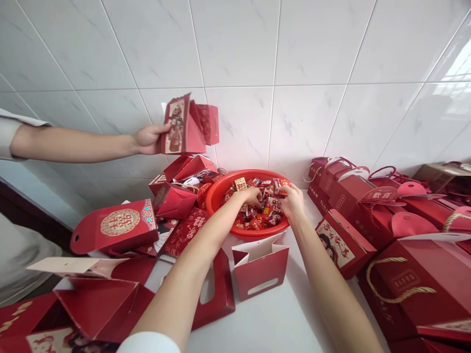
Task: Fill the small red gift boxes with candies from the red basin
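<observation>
A round red plastic basket (217, 215) holds many small wrapped candies (263, 218) in red, white and black wrappers. My left hand (253, 197) reaches into the basket with curled fingers down among the candies; what they hold is hidden. At the basket's right rim, my right hand (293, 198) pinches a red wrapped candy between thumb and fingers. Just in front of the basket stands an upright red gift box (262, 269), its top open, with an oval window low on its front.
Another person's hand (149, 139) holds a red box (184, 127) at the upper left. Red boxes (114, 225) lie in a loose pile at left. Closed red boxes with rope handles (419, 279) crowd the right. A tiled wall (243, 49) rises behind.
</observation>
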`<move>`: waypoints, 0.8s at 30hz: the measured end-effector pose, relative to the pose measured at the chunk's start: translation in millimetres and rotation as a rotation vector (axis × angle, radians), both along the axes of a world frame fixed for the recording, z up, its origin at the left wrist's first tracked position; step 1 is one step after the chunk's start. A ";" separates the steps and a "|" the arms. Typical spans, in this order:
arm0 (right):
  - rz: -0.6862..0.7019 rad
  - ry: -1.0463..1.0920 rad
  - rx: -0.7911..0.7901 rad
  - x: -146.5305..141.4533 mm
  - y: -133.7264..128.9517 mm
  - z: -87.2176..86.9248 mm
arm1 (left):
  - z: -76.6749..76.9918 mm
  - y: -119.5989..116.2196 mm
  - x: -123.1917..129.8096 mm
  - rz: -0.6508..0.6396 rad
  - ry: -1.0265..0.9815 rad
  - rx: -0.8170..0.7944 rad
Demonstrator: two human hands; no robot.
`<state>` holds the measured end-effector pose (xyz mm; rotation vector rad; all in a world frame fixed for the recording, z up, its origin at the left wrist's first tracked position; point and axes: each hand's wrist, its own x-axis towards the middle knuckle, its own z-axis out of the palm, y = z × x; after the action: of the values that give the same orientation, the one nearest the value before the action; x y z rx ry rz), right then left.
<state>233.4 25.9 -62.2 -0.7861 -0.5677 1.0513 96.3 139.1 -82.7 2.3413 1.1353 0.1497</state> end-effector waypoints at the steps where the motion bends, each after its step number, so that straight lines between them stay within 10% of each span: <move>1: -0.002 0.006 -0.001 -0.1 0.0 0.2 | 3.0 -0.5 -2.9 0.005 -0.018 -0.008; 11: 0.037 0.045 0.041 3.0 2.9 -3.7 | 34.5 -23.6 -29.2 0.048 -0.355 -0.009; 24: 0.227 -0.038 0.055 10.6 -22.5 24.1 | 38.4 -79.7 -46.9 0.103 -0.560 -0.126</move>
<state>244.0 3.4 -38.1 -0.7062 -0.7280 1.2256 49.4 59.4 -44.3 1.9470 0.9444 0.7008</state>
